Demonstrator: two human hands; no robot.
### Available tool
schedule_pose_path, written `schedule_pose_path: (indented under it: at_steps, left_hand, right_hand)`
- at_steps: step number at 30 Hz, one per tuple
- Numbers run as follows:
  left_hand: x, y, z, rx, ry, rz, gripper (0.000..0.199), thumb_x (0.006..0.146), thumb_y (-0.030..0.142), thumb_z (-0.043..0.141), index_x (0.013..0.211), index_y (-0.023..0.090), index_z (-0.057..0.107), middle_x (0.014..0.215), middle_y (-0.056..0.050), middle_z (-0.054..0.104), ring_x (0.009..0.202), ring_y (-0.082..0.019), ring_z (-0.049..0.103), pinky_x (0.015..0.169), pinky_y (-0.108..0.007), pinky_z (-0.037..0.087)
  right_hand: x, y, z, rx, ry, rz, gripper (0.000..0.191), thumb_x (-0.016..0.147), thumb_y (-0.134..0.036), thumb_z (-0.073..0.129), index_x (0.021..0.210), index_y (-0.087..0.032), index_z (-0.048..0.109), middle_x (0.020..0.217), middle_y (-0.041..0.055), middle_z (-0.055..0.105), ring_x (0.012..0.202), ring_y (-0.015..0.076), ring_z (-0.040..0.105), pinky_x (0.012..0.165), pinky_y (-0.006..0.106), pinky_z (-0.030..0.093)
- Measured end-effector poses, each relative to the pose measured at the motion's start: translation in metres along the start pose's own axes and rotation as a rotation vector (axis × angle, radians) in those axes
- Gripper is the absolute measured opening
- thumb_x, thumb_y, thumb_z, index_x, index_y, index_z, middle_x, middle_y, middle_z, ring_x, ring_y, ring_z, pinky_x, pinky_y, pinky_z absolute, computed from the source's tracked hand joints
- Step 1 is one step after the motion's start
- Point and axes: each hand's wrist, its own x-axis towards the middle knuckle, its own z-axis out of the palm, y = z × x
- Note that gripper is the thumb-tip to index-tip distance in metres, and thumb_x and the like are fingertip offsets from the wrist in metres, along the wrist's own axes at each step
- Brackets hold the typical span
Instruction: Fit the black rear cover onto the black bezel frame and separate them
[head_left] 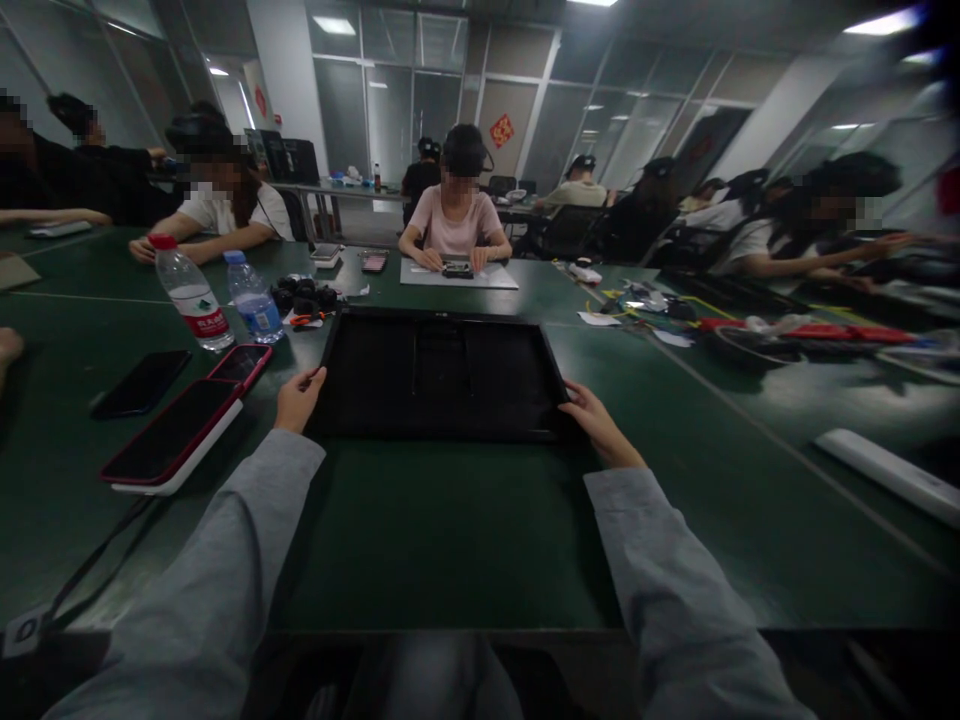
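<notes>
A wide black rectangular panel (367, 375) with a raised rim, like a shallow tray or a monitor's back cover, lies on the green table before me. Thin upright lines form a U-like outline in its middle. My left hand (298, 398) is closed on its left edge, thumb over the rim. Its right edge is held by my right hand (596, 422), thumb on top; the fingers beneath are partly hidden. Left of my left hand lies a phone in a red case (176, 430), on top of a white slab (202, 455).
A red-capped bottle (196, 305), a blue-capped bottle (253, 295) and a dark phone (142, 384) are at left. Small black parts (304, 296) sit behind the panel. Cables (652, 300) and a white bar (889, 470) lie right. A person (457, 225) works opposite.
</notes>
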Motion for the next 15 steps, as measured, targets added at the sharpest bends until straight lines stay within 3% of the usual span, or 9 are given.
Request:
schedule_pose_path:
  at_steps: [2, 6, 11, 15]
  left_hand:
    - [0.002, -0.004, 0.000, 0.011, -0.033, 0.002, 0.051, 0.083, 0.049, 0.071, 0.118, 0.011, 0.076, 0.104, -0.014, 0.077, 0.097, -0.026, 0.072, 0.094, -0.041, 0.057]
    - [0.004, -0.007, 0.001, 0.039, -0.073, 0.029, 0.052, 0.079, 0.051, 0.074, 0.115, 0.013, 0.077, 0.101, -0.013, 0.077, 0.093, -0.025, 0.072, 0.090, -0.040, 0.057]
    - [0.003, -0.004, 0.002, 0.083, -0.083, 0.122, 0.042, 0.088, 0.048, 0.060, 0.106, 0.014, 0.078, 0.106, -0.011, 0.078, 0.104, -0.026, 0.070, 0.099, -0.038, 0.053]
    - [0.002, -0.001, 0.002, 0.051, -0.073, 0.111, 0.044, 0.091, 0.041, 0.053, 0.119, 0.013, 0.073, 0.110, -0.011, 0.076, 0.097, -0.023, 0.071, 0.094, -0.037, 0.055]
  right_hand:
    - [-0.009, -0.003, -0.009, 0.030, -0.042, -0.002, 0.062, 0.072, -0.037, 0.075, 0.132, -0.025, 0.061, 0.095, 0.0063, 0.074, 0.088, 0.0284, 0.073, 0.086, 0.052, 0.062]
    - [-0.010, -0.008, -0.008, 0.063, 0.025, -0.024, 0.063, 0.075, -0.051, 0.075, 0.131, -0.026, 0.062, 0.109, 0.0087, 0.074, 0.101, 0.0310, 0.072, 0.089, 0.052, 0.061]
    - [0.007, -0.001, 0.001, 0.084, 0.143, -0.109, 0.072, 0.064, -0.052, 0.079, 0.128, -0.021, 0.065, 0.124, 0.0119, 0.071, 0.114, 0.0327, 0.068, 0.105, 0.058, 0.052]
    - [0.011, 0.007, -0.001, 0.078, 0.185, -0.159, 0.070, 0.070, -0.050, 0.074, 0.132, -0.021, 0.065, 0.118, 0.0123, 0.073, 0.110, 0.0323, 0.069, 0.100, 0.056, 0.056]
